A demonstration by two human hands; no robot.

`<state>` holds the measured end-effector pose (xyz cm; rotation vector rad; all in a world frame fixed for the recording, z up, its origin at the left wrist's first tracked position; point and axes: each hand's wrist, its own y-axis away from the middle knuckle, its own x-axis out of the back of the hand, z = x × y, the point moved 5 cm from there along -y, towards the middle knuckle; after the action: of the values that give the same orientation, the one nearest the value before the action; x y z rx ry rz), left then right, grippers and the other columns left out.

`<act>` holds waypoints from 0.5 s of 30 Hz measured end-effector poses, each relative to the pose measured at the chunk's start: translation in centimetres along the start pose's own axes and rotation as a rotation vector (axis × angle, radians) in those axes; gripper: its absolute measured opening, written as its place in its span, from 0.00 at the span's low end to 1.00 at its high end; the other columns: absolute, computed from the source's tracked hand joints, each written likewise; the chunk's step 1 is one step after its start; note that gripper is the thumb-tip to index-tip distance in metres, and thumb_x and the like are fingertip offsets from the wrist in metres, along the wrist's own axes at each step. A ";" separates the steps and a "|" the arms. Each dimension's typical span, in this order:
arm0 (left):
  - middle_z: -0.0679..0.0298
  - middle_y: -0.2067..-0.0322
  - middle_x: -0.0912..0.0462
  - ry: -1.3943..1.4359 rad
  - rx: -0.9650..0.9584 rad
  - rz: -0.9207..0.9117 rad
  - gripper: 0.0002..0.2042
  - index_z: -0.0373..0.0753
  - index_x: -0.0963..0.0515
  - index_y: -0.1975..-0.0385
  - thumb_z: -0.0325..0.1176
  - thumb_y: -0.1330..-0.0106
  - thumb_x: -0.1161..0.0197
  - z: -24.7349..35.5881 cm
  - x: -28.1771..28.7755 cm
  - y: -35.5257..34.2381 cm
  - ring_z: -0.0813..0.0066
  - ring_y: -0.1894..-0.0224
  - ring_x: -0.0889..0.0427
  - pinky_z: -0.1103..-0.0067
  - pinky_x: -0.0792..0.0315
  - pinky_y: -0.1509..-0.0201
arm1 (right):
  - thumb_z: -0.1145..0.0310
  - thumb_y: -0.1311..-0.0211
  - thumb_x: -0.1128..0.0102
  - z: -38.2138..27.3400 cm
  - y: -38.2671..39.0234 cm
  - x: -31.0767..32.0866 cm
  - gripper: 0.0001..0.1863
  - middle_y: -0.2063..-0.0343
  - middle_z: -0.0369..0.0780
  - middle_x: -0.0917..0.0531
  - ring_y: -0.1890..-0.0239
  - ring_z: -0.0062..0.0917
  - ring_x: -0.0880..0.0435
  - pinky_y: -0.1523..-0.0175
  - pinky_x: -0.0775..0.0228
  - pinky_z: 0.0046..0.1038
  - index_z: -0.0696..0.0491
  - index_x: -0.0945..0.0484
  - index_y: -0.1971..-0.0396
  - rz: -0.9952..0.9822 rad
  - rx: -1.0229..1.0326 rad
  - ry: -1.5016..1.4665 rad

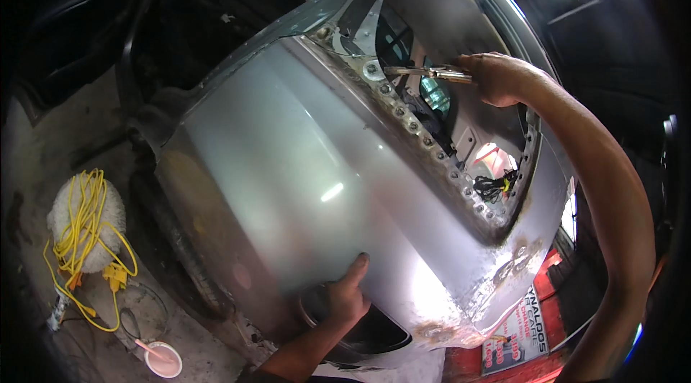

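The right hand (498,79) clamps a metal tool (440,74), likely stiff, best held palm-end; the left hand (350,298), grip unclear, touches the silver panel (288,160).

Triangular bare-metal window opening (441,156): passable below your right hand (500,79).
Coiled black cable (493,185): obstructs its lower corner.
Silver metal panel (288,160): solid left of your grip.
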<state>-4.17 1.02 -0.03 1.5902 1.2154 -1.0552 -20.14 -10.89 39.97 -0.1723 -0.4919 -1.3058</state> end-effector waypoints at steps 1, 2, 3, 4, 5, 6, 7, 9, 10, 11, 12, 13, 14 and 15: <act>0.68 0.58 0.19 -0.024 -0.020 0.022 0.12 0.40 0.21 0.55 0.29 0.36 0.28 0.3 -0.3 0.2 0.77 0.57 0.21 0.75 0.27 0.48 | 0.78 0.42 0.45 -0.2 -0.1 0.0 0.25 0.49 0.45 0.17 0.42 0.40 0.19 0.39 0.26 0.40 0.53 0.24 0.42 -0.015 0.006 0.026; 0.68 0.59 0.19 -0.021 -0.017 0.002 0.12 0.40 0.21 0.55 0.30 0.37 0.28 0.2 -0.1 -0.2 0.77 0.58 0.21 0.75 0.27 0.49 | 0.78 0.42 0.46 -0.4 -0.1 0.3 0.25 0.48 0.45 0.17 0.42 0.40 0.19 0.39 0.26 0.40 0.53 0.24 0.42 -0.021 0.009 0.053; 0.69 0.60 0.19 -0.019 -0.014 -0.018 0.12 0.40 0.21 0.56 0.30 0.37 0.28 0.0 0.4 -0.7 0.77 0.58 0.21 0.75 0.27 0.49 | 0.79 0.44 0.45 -0.4 -0.1 0.8 0.28 0.48 0.46 0.17 0.41 0.40 0.20 0.38 0.27 0.39 0.52 0.25 0.40 -0.048 -0.010 0.065; 0.69 0.60 0.19 -0.017 -0.010 -0.038 0.12 0.40 0.21 0.57 0.30 0.37 0.27 -0.1 0.7 -1.1 0.77 0.59 0.21 0.76 0.27 0.50 | 0.80 0.45 0.45 -0.3 -0.1 1.3 0.31 0.47 0.47 0.17 0.40 0.41 0.20 0.37 0.28 0.39 0.52 0.27 0.38 -0.075 -0.030 0.076; 0.69 0.61 0.19 -0.023 -0.013 -0.035 0.11 0.40 0.21 0.57 0.30 0.37 0.28 0.0 0.5 -1.0 0.77 0.59 0.21 0.76 0.28 0.50 | 0.81 0.47 0.45 -0.3 -0.1 1.5 0.34 0.46 0.48 0.18 0.39 0.41 0.21 0.36 0.29 0.38 0.51 0.28 0.35 -0.107 -0.047 0.087; 0.69 0.61 0.20 -0.028 -0.015 -0.032 0.11 0.40 0.20 0.58 0.30 0.37 0.28 0.1 0.2 -0.8 0.77 0.60 0.22 0.76 0.28 0.51 | 0.81 0.47 0.45 -0.2 -0.4 1.4 0.33 0.47 0.48 0.18 0.40 0.41 0.21 0.36 0.29 0.39 0.52 0.28 0.36 -0.113 -0.051 0.102; 0.69 0.62 0.20 -0.035 -0.017 -0.030 0.10 0.40 0.20 0.59 0.30 0.37 0.28 0.1 0.1 -0.7 0.77 0.60 0.22 0.76 0.28 0.51 | 0.80 0.46 0.45 0.0 -0.7 1.3 0.33 0.47 0.48 0.18 0.40 0.41 0.21 0.36 0.29 0.39 0.53 0.28 0.36 -0.119 -0.056 0.117; 0.65 0.56 0.18 -0.051 -0.029 -0.097 0.12 0.39 0.21 0.51 0.33 0.32 0.34 -0.2 0.8 -1.1 0.72 0.54 0.19 0.73 0.27 0.46 | 0.80 0.46 0.45 0.0 -0.9 1.3 0.31 0.47 0.48 0.18 0.40 0.42 0.21 0.36 0.29 0.39 0.55 0.28 0.37 -0.122 -0.060 0.136; 0.64 0.53 0.17 -0.059 -0.036 -0.130 0.13 0.39 0.22 0.48 0.35 0.29 0.37 -0.4 1.1 -1.4 0.70 0.51 0.18 0.71 0.26 0.44 | 0.80 0.46 0.44 0.0 -1.0 1.3 0.30 0.47 0.48 0.18 0.40 0.42 0.21 0.36 0.29 0.39 0.55 0.27 0.38 -0.122 -0.058 0.139; 0.64 0.53 0.17 -0.080 -0.041 -0.130 0.13 0.39 0.22 0.48 0.35 0.29 0.37 -0.5 1.4 -1.5 0.70 0.51 0.18 0.71 0.26 0.44 | 0.79 0.46 0.44 0.1 -1.0 1.1 0.30 0.47 0.49 0.18 0.41 0.42 0.20 0.36 0.29 0.39 0.56 0.27 0.39 -0.124 -0.057 0.139; 0.64 0.53 0.17 -0.100 -0.047 -0.129 0.13 0.39 0.22 0.48 0.35 0.29 0.37 -0.6 1.6 -1.7 0.70 0.51 0.18 0.71 0.26 0.44 | 0.79 0.46 0.44 0.2 -1.1 1.0 0.29 0.47 0.49 0.18 0.40 0.42 0.21 0.36 0.29 0.39 0.56 0.27 0.40 -0.126 -0.049 0.142; 0.64 0.53 0.17 -0.121 -0.053 -0.129 0.13 0.39 0.22 0.48 0.35 0.29 0.37 -0.6 1.8 -1.8 0.71 0.51 0.19 0.71 0.26 0.44 | 0.79 0.46 0.44 0.3 -1.2 1.1 0.28 0.48 0.50 0.18 0.40 0.42 0.21 0.36 0.29 0.39 0.56 0.27 0.41 -0.128 -0.041 0.146; 0.64 0.53 0.17 -0.129 -0.059 -0.140 0.13 0.40 0.22 0.48 0.35 0.29 0.37 -0.6 1.8 -1.8 0.71 0.51 0.19 0.72 0.26 0.44 | 0.78 0.46 0.43 0.0 -1.2 1.2 0.28 0.48 0.50 0.18 0.40 0.42 0.21 0.36 0.29 0.39 0.57 0.26 0.41 -0.130 -0.032 0.149; 0.65 0.53 0.17 -0.137 -0.065 -0.152 0.13 0.40 0.22 0.48 0.35 0.29 0.37 -0.6 1.9 -1.8 0.71 0.51 0.19 0.72 0.26 0.44 | 0.78 0.46 0.43 0.0 -1.2 1.3 0.27 0.47 0.50 0.18 0.40 0.42 0.21 0.36 0.29 0.39 0.57 0.26 0.42 -0.161 -0.050 0.163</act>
<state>-5.58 2.42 -1.89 1.3697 1.2792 -1.1889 -21.02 -12.33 40.34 -0.0672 -0.3396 -1.4767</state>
